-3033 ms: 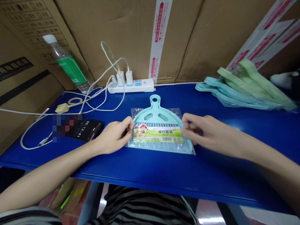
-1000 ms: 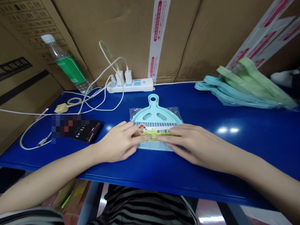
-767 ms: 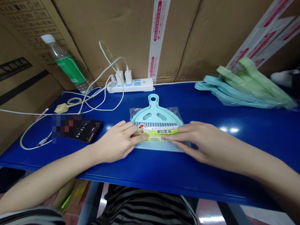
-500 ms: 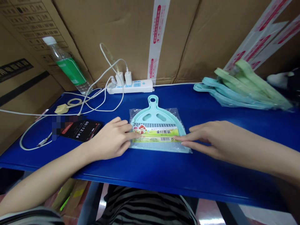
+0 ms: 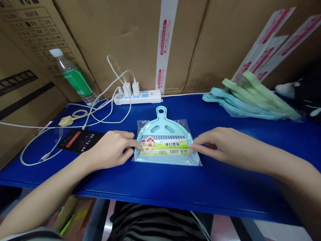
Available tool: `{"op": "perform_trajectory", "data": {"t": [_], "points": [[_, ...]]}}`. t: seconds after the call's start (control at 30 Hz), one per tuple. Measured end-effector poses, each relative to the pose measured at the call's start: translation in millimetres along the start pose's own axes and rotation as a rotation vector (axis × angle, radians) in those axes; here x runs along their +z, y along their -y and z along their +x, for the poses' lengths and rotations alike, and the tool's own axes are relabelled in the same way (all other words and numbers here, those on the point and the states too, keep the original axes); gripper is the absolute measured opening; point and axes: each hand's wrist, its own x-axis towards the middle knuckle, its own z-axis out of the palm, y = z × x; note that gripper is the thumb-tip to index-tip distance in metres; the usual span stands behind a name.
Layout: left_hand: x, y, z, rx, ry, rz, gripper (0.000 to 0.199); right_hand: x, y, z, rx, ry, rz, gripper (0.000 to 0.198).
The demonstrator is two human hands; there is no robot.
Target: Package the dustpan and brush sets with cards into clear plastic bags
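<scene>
A light-blue dustpan and brush set (image 5: 162,130) lies flat in a clear plastic bag, its looped handle pointing away from me. Across the grey bristles runs a colourful label (image 5: 164,145) with red mushrooms and Chinese characters. At the bag's left edge, my left hand (image 5: 112,149) has curled fingers, with the index fingertip by the label's end. My right hand (image 5: 215,144) pinches the bag's right side, thumb and forefinger together near the label. Both hands rest low over the blue tabletop (image 5: 160,180).
Several bagged blue and green dustpans (image 5: 253,100) lie at the back right. Behind stands a white power strip (image 5: 140,97) with chargers and loose cables. A green-labelled bottle (image 5: 76,82) leans against the cardboard (image 5: 125,30). A phone (image 5: 77,140) lies beside my left forearm.
My left index finger has drawn back from the label's face to its left end. My right fingers have closed together at the bag's right side. The camera view has shifted slightly.
</scene>
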Motion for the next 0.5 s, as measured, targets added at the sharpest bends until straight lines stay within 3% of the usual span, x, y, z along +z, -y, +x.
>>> {"op": "perform_trajectory", "data": {"t": [0.17,0.37,0.5], "points": [[3.9,1.3,0.8,-0.004,0.023,-0.026,0.036,5.6,4.0,7.6,-0.034,0.038,0.037,0.036],[9.5,4.3,3.1,0.01,0.059,-0.139,0.031,12.5,11.1,10.8,0.133,0.048,-0.012,0.026],[10.5,3.4,4.0,0.0,0.051,-0.181,0.027,12.2,15.9,10.7,0.156,0.011,-0.024,0.02]]}}
